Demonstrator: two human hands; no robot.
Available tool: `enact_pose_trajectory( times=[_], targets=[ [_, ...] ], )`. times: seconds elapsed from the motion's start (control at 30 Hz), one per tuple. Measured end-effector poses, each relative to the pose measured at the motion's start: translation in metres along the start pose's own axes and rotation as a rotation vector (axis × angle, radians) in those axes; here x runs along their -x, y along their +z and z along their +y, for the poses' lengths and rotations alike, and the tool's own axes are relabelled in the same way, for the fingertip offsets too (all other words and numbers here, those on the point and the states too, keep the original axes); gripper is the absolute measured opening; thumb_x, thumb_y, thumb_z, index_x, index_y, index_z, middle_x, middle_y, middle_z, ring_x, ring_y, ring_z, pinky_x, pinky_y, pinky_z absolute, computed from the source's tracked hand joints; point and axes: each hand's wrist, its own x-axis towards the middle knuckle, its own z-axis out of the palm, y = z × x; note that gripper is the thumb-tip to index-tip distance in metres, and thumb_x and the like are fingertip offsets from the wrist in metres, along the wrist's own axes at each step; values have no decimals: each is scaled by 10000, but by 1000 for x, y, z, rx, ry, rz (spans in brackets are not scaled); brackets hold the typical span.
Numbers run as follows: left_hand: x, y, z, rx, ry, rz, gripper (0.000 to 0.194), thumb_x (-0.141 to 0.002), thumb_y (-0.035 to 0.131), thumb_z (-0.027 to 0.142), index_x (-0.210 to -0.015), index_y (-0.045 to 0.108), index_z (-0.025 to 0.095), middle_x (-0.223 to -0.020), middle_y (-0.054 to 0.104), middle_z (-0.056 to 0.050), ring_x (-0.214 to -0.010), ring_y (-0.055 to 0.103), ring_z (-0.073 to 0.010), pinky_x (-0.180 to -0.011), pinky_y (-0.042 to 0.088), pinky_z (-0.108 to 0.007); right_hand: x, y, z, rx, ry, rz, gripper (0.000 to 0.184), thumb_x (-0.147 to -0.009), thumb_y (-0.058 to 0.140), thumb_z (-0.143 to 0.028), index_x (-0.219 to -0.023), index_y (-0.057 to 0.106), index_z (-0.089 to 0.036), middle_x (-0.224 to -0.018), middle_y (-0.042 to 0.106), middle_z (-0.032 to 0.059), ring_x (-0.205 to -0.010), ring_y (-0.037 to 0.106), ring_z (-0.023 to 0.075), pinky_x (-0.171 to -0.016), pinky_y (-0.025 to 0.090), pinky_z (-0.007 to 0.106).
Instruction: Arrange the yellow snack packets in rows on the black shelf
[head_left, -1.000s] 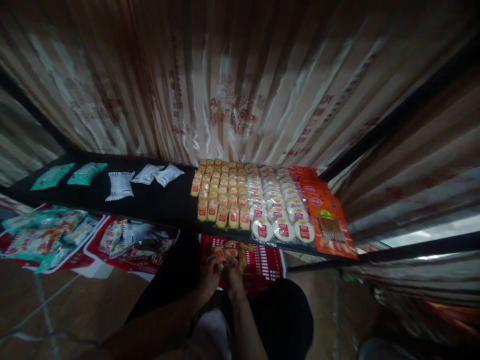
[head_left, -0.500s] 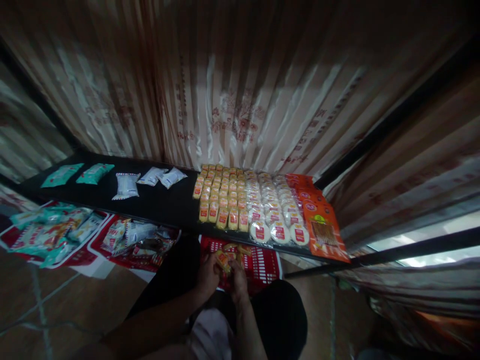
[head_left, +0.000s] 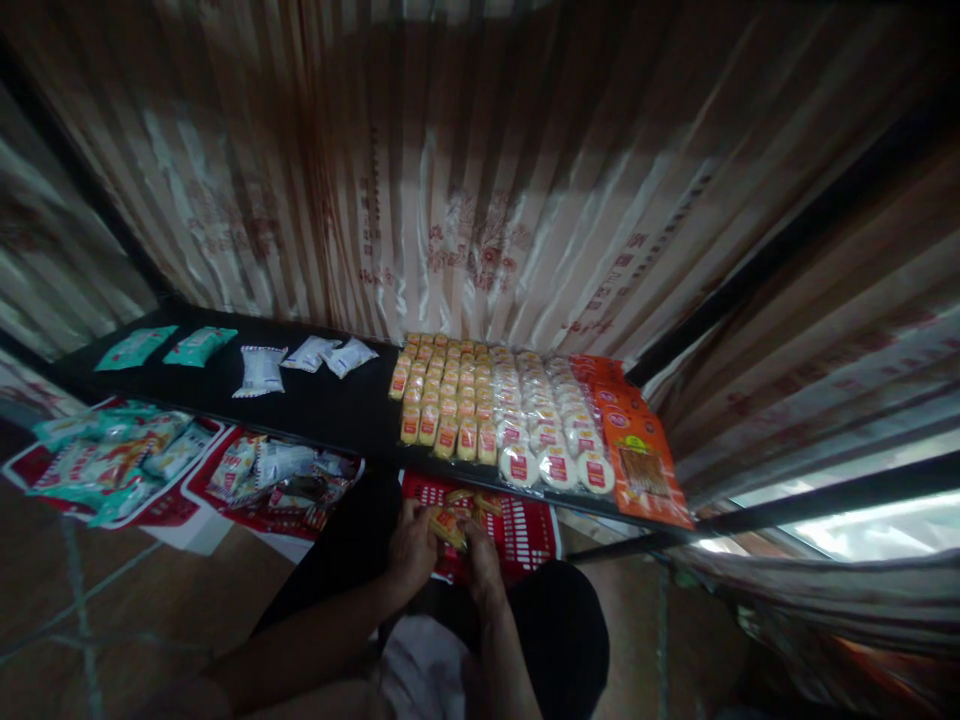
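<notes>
Both my hands meet low in the view over a red plastic basket on the floor. My left hand and my right hand are closed around a bunch of small yellow snack packets, held between them. A few more yellow packets lie in the basket just beyond my fingers. Above the basket runs a black shelf with rows of the same yellow packets laid side by side.
Beside the yellow rows lie round white packets and orange packs. Teal packets and white packets sit further left. Red trays of mixed snack bags stand on the floor. A striped curtain hangs behind.
My hands have gathered the yellow packets and lifted them a little above the basket. The view has tilted slightly, so the shelf sits lower in the picture.
</notes>
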Motion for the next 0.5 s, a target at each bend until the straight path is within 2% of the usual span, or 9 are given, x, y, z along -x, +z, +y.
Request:
enact_pose_trajectory(
  times=[0.1, 0.2, 0.27, 0.37, 0.43, 0.5],
  targets=[
    [0, -2, 1, 15, -7, 26, 403, -733, 450, 46, -1074, 613, 184, -1317, 439, -95, -1247, 409, -197, -1053, 326, -273, 3, 0, 0, -21, 17, -14, 190, -529, 628, -324, -669, 659, -199, -666, 676, 20, -636, 605, 178, -558, 467, 268],
    [1, -3, 3, 63, 8, 2, 368, -725, 445, 23, -1026, 600, 167, -1371, 445, -94, -1294, 380, -191, -1094, 279, -281, 6, 0, -2, -32, 37, -2, 154, -554, 618, -325, -652, 626, -206, -652, 660, 16, -627, 609, 175, -549, 462, 265],
    [0, -4, 4, 108, 25, -20, 375, -713, 435, 10, -1021, 580, 167, -1322, 506, -91, -1262, 425, -178, -1089, 287, -280, 7, -1, -3, -32, 54, 16, 147, -568, 615, -326, -652, 610, -206, -621, 643, 10, -576, 588, 159, -503, 433, 251],
    [0, -4, 6, 183, 26, -24, 361, -700, 429, 12, -986, 559, 193, -1138, 612, -64, -1118, 538, -166, -1009, 376, -284, 6, -2, -4, -53, 45, -33, 171, -587, 613, -353, -669, 610, -202, -527, 581, -17, -440, 488, 114, -412, 347, 230],
    [0, -5, 9, 213, 19, -17, 328, -695, 434, 18, -941, 552, 202, -1037, 634, -51, -1032, 573, -164, -948, 416, -284, 4, -2, -4, -61, 22, -72, 203, -592, 622, -375, -697, 623, -201, -516, 567, -23, -407, 451, 101, -388, 312, 226],
    [0, -6, 11, 223, 15, -11, 307, -689, 438, 24, -915, 550, 200, -1000, 634, -50, -994, 581, -162, -924, 425, -282, 2, -3, -3, -49, -25, -46, 232, -588, 641, -388, -720, 637, -197, -541, 582, -17, -410, 457, 101, -384, 307, 223]
  ],
)
